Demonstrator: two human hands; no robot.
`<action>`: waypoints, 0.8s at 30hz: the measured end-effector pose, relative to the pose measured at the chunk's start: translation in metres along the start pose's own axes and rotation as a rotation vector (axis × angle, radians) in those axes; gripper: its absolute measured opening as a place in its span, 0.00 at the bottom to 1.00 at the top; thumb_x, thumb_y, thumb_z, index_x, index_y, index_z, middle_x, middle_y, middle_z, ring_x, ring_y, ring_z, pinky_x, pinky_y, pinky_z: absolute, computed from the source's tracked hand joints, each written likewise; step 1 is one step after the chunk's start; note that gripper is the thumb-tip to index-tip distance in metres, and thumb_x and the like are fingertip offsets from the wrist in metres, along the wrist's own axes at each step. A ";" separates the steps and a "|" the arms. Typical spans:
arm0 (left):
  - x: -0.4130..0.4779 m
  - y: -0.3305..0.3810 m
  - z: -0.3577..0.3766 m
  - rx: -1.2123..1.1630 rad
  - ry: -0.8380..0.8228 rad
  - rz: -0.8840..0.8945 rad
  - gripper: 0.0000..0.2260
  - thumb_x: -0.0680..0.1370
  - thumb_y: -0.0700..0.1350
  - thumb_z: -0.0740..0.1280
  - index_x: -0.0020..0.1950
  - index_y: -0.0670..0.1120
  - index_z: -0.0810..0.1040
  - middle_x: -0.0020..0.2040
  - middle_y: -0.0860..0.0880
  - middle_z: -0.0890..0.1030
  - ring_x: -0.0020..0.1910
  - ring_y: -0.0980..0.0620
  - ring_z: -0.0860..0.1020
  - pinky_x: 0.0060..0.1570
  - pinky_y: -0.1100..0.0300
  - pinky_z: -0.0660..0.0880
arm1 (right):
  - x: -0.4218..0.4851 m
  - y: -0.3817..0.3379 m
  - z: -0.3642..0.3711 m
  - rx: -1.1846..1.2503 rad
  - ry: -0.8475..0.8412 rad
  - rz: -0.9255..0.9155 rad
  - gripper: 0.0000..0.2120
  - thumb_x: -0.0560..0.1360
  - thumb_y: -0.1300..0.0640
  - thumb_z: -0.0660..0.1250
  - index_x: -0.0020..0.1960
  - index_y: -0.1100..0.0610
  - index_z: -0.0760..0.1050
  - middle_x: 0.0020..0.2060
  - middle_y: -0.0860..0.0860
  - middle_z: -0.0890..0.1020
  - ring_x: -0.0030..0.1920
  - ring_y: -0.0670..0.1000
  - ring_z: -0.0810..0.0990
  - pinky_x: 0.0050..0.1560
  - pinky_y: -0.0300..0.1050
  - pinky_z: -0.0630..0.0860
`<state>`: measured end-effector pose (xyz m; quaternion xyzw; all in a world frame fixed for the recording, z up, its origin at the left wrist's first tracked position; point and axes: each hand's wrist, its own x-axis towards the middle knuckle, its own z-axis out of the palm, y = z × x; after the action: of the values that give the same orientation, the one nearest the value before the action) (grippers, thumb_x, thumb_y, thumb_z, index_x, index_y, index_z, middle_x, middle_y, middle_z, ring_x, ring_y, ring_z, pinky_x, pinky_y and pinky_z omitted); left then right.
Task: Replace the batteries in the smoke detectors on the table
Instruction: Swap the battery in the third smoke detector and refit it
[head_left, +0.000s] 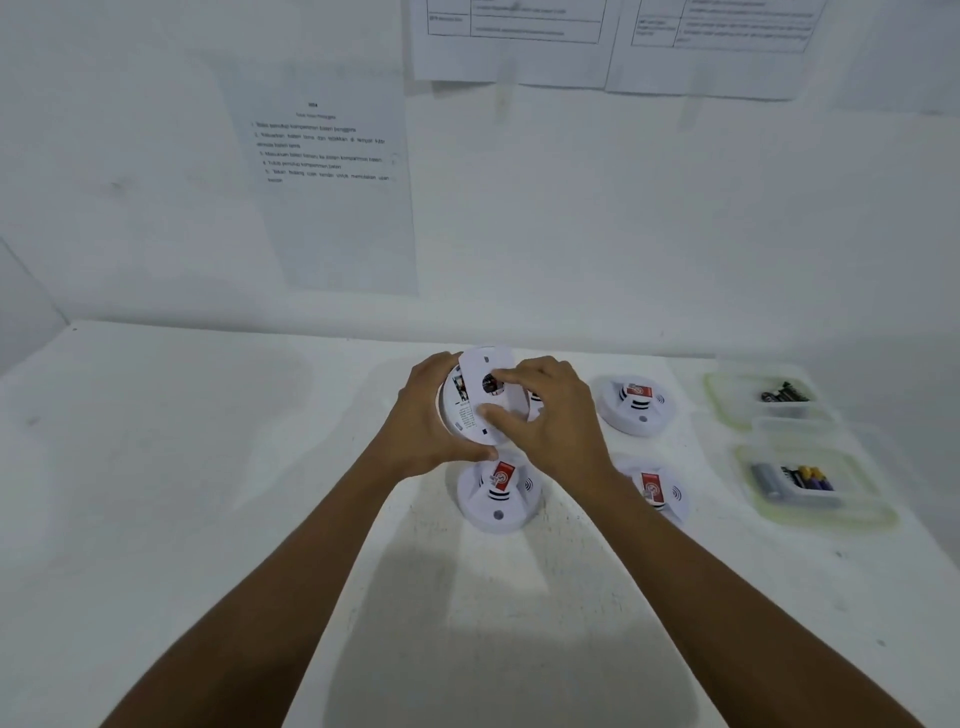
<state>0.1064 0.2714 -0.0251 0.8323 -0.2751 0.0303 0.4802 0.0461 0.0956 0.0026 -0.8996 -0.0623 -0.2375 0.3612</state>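
**Both hands on a lifted detector, back plate under the right fingers**

The left hand (423, 415) grips a round white plastic smoke detector (460, 410) by its rim, fingers curled behind it and thumb at its lower edge. It is held clear of the white table (208, 467), tilted so its labelled underside faces the camera. The right hand (550, 415) pinches the flat white back plate (493, 366) lying askew across that underside, forefinger near a dark opening and thumb on the plate's lower part.

Just below the hands, a second white smoke detector (498, 499) with a red sticker sits face up on the table. A third (657, 493) lies to its right, partly behind the right wrist, and a fourth (636, 405) stands farther back. A sliver of another (535, 399) shows behind the right fingers.

Near the right edge are two clear plastic containers. The far one (727, 410) holds dark batteries (784, 392), and the near one (758, 509) holds grey, black and yellow-tipped batteries (795, 480). Printed paper sheets (332, 208) hang on the white wall.
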 end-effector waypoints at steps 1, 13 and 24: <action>0.001 0.002 0.000 0.000 0.008 0.005 0.48 0.53 0.63 0.82 0.70 0.54 0.69 0.64 0.54 0.76 0.64 0.46 0.74 0.61 0.44 0.75 | -0.001 -0.001 0.000 -0.014 0.013 -0.001 0.23 0.66 0.42 0.75 0.57 0.52 0.81 0.52 0.49 0.80 0.54 0.48 0.74 0.53 0.38 0.70; 0.003 0.018 0.001 0.042 0.045 0.056 0.40 0.56 0.59 0.81 0.65 0.63 0.70 0.62 0.58 0.76 0.64 0.49 0.74 0.62 0.44 0.73 | -0.007 -0.012 -0.006 -0.100 -0.051 -0.010 0.24 0.66 0.43 0.70 0.59 0.51 0.81 0.59 0.49 0.78 0.59 0.49 0.75 0.57 0.41 0.71; 0.002 0.016 0.003 0.028 0.042 0.012 0.47 0.55 0.67 0.78 0.68 0.48 0.72 0.66 0.50 0.75 0.67 0.47 0.72 0.67 0.42 0.69 | -0.005 -0.017 -0.012 -0.085 -0.157 0.043 0.28 0.66 0.43 0.69 0.66 0.45 0.75 0.59 0.50 0.73 0.54 0.45 0.71 0.53 0.38 0.68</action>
<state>0.0997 0.2612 -0.0133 0.8365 -0.2694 0.0546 0.4741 0.0323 0.1004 0.0185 -0.9311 -0.0610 -0.1608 0.3216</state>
